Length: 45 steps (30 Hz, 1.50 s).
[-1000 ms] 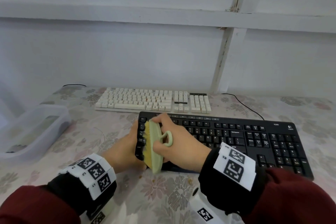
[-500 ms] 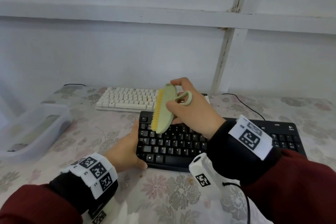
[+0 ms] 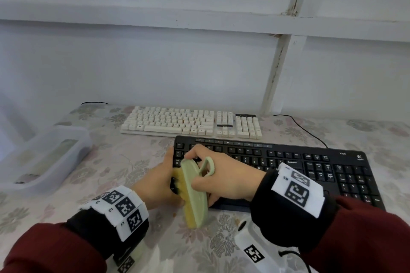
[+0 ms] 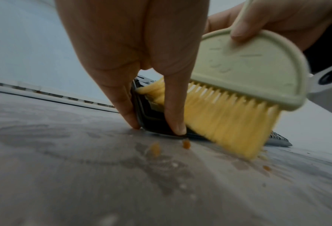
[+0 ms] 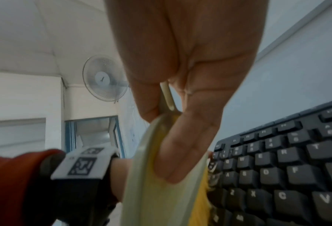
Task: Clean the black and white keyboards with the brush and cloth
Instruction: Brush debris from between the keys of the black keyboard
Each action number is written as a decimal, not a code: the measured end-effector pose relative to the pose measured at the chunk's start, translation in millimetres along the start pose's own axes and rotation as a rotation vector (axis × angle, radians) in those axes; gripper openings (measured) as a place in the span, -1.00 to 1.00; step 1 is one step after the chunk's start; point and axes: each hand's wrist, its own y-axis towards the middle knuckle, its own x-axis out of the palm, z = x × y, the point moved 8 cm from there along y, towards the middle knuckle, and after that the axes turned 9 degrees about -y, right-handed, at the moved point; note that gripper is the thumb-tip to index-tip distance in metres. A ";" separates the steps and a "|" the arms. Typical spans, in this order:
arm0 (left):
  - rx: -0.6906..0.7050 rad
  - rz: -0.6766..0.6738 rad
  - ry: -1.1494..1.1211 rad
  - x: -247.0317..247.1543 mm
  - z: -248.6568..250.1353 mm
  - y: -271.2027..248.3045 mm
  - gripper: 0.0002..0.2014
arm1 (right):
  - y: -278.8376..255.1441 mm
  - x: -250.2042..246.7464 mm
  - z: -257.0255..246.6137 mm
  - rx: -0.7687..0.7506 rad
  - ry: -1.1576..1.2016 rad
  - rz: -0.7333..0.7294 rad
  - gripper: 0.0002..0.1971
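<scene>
**Black keyboard brushed at its left end**

The black keyboard lies on the near part of the bench, which is covered by a pale flowered cloth. Nearest the viewer, small orange-brown crumbs lie on the covering just in front of the keyboard's near left corner.

The right hand has its grip closed on a pale green brush with yellow bristles, fingers on the back of the brush beside its loop handle and thumb on the flat side. The brush is tilted on edge, its bristles pressed against the keyboard's left end and hanging over the near edge toward the bench. The bristles are blurred in the left wrist view.

The left hand holds the keyboard's left end: straight fingers reach down along the corner with their tips at the bench surface, touching the black frame. Its grip is not wrapped around anything; the fingers press against the edge.

To the far left stands a translucent plastic tub, well apart from the keyboards. Beyond the black keyboard, just behind it, lies the white keyboard, parallel to it and near the white wall. A black cable runs from the far right across the bench.
</scene>
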 end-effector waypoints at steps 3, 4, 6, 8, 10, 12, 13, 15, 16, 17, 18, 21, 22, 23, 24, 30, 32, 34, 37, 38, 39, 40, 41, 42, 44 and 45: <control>0.026 0.011 -0.014 -0.4 1.1 0.5 0.14 | -3.0 -14.2 -2.9 0.002 0.085 0.060 -0.60; 0.028 0.007 -0.014 -0.2 1.8 0.0 0.15 | -2.4 -22.8 -4.4 -0.003 0.140 0.116 -0.60; 0.013 -0.013 -0.024 0.7 2.2 -0.8 0.18 | 0.7 -40.4 -6.3 -0.024 0.201 0.241 -0.59; 0.016 -0.028 -0.040 1.2 3.4 -1.1 0.19 | 4.1 -48.5 -8.5 -0.051 0.179 0.321 -0.57; 0.019 -0.031 -0.048 1.5 4.0 -1.1 0.20 | 7.2 -43.5 -8.2 -0.051 0.135 0.306 -0.56; 0.009 -0.024 -0.050 1.1 2.6 -1.4 0.20 | 7.4 -29.3 -7.0 -0.042 0.101 0.234 -0.56; 0.006 -0.021 -0.050 0.8 1.7 -1.3 0.20 | 5.9 -22.5 -7.2 -0.043 0.078 0.200 -0.57; 0.011 -0.024 -0.048 1.0 0.5 -0.4 0.21 | 1.9 -12.4 -5.9 -0.041 0.027 0.139 -0.57; 0.014 -0.024 -0.042 0.9 0.2 0.0 0.21 | -0.2 -8.9 -4.4 -0.033 0.002 0.111 -0.56; 0.017 -0.022 -0.038 0.8 0.3 0.3 0.21 | -2.4 -6.8 -2.8 -0.024 -0.018 0.085 -0.56; 0.020 -0.020 -0.037 0.5 0.4 0.4 0.21 | -5.0 -6.9 -1.2 -0.012 -0.027 0.059 -0.55; 0.016 -0.018 -0.051 0.5 -0.2 0.3 0.21 | -15.0 -16.6 2.6 0.016 0.016 -0.018 -0.56; 0.012 -0.017 -0.053 0.6 -0.4 0.2 0.21 | -18.7 -24.8 2.9 0.016 0.035 -0.020 -0.56; 0.011 -0.017 -0.051 0.6 -0.5 0.3 0.22 | -22.5 -37.1 3.4 0.020 0.051 0.006 -0.57; 0.013 -0.020 -0.047 0.9 -0.3 0.4 0.22 | -25.9 -52.9 3.8 0.026 0.063 0.068 -0.58; 0.011 -0.038 -0.059 1.9 -1.6 0.7 0.25 | -39.2 -131.8 -8.2 -0.087 -0.073 0.636 -0.93; 0.005 -0.034 -0.058 1.7 -2.7 0.8 0.24 | -32.7 -126.5 -6.8 -0.082 -0.049 0.646 -0.91; 0.006 -0.031 -0.059 1.5 -3.0 0.5 0.22 | -23.5 -113.5 -5.6 -0.096 -0.031 0.608 -0.90; 0.014 -0.029 -0.066 1.4 -2.4 0.1 0.23 | -11.1 -99.9 -1.9 -0.097 -0.013 0.572 -0.86; 0.014 -0.030 -0.067 1.6 -2.4 0.0 0.22 | -7.4 -95.6 -1.8 -0.090 -0.013 0.544 -0.83; 0.013 -0.031 -0.068 1.7 -2.2 -0.2 0.21 | -3.4 -91.3 -1.7 -0.091 -0.001 0.511 -0.80; 0.013 -0.028 -0.071 1.6 -1.9 -0.4 0.19 | 0.5 -87.2 -1.2 -0.099 0.020 0.484 -0.78; 0.014 -0.025 -0.073 1.4 -1.5 -0.6 0.18 | 3.5 -83.4 -0.7 -0.104 0.034 0.470 -0.77; 0.016 -0.024 -0.074 1.5 -0.9 -0.9 0.18 | 5.4 -79.9 0.0 -0.105 0.043 0.462 -0.77; 0.020 -0.028 -0.071 1.6 0.7 -1.5 0.18 | 9.0 -72.7 1.7 -0.101 0.049 0.449 -0.79; 0.022 -0.031 -0.065 1.7 1.3 -1.6 0.18 | 10.3 -69.4 1.8 -0.097 0.061 0.445 -0.82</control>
